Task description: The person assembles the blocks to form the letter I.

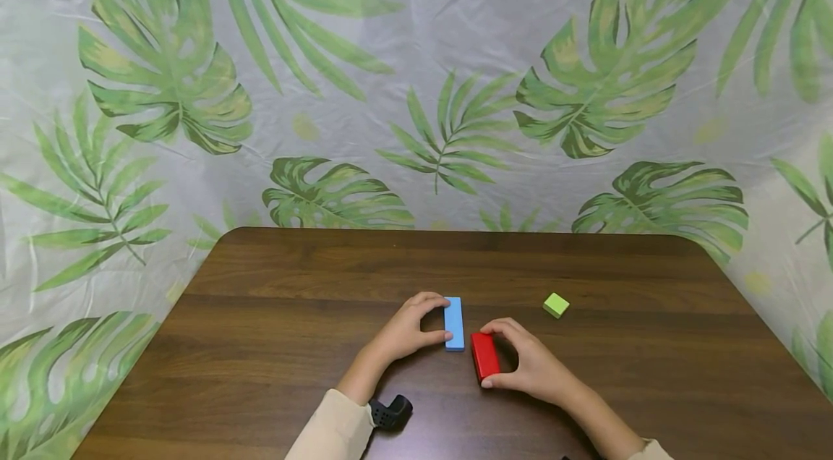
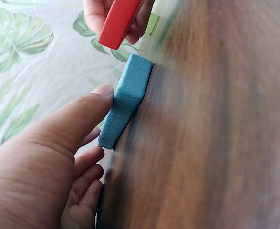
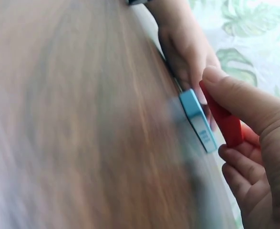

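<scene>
Wrinkled pale cloth (image 1: pixel 468 26), printed with green leaves (image 1: pixel 165 77), is hung behind a dark wood-grained tabletop (image 1: pixel 293 286) whose far corners are rounded. At the left, the person's left forearm is covered by a cream left sleeve (image 1: pixel 332 424), and a black wrist device (image 1: pixel 392 413) is seen beside its cuff. The left hand (image 1: pixel 402 328) is held partly open in a curve, with thumb and fingers spread apart along the left side of a blue block (image 1: pixel 454 326); the block is gripped lightly by the tips, its right side left uncovered in the head view. The blue block is set lengthwise on the tabletop, its long side pointed away from the person. Just to its right and slightly nearer the person, a red block (image 1: pixel 486 359) is held by the right hand (image 1: pixel 536 367), pinched end to end, the thumb placed at the near end and the fingers at the far one. A narrow gap is left between the two blocks; whether the red one is touching the tabletop cannot be told. Farther right and farther back, a small light-green block (image 1: pixel 556 305) is seen resting apart, touched by neither hand. At the lower right, a cream right sleeve (image 1: pixel 651 451) is partly shown.
</scene>
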{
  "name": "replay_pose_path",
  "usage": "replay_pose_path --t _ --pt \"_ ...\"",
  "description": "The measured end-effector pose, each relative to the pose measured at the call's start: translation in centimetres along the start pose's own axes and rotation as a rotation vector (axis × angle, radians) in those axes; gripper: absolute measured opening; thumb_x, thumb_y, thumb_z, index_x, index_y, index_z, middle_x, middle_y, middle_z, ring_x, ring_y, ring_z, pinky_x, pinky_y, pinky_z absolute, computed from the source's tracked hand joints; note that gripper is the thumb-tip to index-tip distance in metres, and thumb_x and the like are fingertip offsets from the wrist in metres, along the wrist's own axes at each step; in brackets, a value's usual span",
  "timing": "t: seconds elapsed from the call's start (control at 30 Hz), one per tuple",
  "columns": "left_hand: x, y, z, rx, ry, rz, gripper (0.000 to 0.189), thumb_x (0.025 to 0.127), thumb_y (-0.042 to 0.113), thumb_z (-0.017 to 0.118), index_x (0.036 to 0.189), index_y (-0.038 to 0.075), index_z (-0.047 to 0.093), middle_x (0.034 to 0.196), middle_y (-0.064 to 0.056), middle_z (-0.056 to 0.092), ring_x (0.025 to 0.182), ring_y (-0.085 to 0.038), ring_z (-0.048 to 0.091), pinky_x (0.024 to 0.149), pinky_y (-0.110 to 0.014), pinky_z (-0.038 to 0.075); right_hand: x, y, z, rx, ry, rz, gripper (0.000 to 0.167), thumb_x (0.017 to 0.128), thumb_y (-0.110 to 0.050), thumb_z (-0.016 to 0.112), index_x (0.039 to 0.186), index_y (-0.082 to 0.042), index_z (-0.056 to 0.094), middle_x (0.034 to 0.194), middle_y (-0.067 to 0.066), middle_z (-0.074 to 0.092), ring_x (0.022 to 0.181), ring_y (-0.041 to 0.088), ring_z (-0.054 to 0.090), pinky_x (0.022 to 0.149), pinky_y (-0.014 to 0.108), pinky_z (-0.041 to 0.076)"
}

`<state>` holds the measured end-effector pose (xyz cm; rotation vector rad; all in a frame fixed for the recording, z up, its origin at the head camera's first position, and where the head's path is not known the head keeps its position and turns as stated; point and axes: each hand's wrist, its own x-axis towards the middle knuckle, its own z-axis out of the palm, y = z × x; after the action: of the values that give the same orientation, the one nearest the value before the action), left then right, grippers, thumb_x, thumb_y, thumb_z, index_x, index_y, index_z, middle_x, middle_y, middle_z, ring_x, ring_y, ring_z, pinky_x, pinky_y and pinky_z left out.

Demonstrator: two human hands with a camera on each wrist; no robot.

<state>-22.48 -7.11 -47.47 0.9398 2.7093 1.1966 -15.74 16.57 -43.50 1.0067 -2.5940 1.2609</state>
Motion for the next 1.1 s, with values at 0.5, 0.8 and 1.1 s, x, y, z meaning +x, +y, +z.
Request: replay_pose_path --t 0.5,0.8,1.1 --pt "-0.1 0.0 0.1 0.000 0.007 0.000 0.052 0.080 0.037 0.067 0.124 0.014 0.053 0.125 -0.002 0.045 0.117 -0.018 0.040 0.096 -0.038 0.033 -0.4 2.4 3.0 -0.012 -0.060 -0.026 0.062 0.065 -0.037 0.079 0.115 -0.015 0.050 0.112 -0.008 0.048 0.098 0.012 0.050 0.082 0.034 0.044" --pt "0.0 -0.2 0.2 0.008 0.012 0.005 0.051 0.080 0.036 0.067 0.124 0.014 0.053 0.125 -0.002 0.045 0.116 -0.018 0.040 0.096 -0.038 0.033 -0.5 2.2 3.7 0.002 -0.069 -0.026 0.062 0.066 -0.041 0.077 0.114 -0.015 0.051 0.111 -0.010 0.047 0.096 0.009 0.050 0.081 0.032 0.044" --pt "-0.1 -0.1 0.1 -0.006 0.005 0.004 0.052 0.080 0.039 0.066 0.124 0.014 0.053 0.125 -0.001 0.045 0.116 -0.018 0.040 0.095 -0.039 0.034 -0.6 2.1 4.0 -0.043 -0.084 -0.066 0.061 0.065 -0.041 0.078 0.113 -0.014 0.050 0.112 -0.007 0.046 0.101 0.011 0.047 0.084 0.029 0.041"
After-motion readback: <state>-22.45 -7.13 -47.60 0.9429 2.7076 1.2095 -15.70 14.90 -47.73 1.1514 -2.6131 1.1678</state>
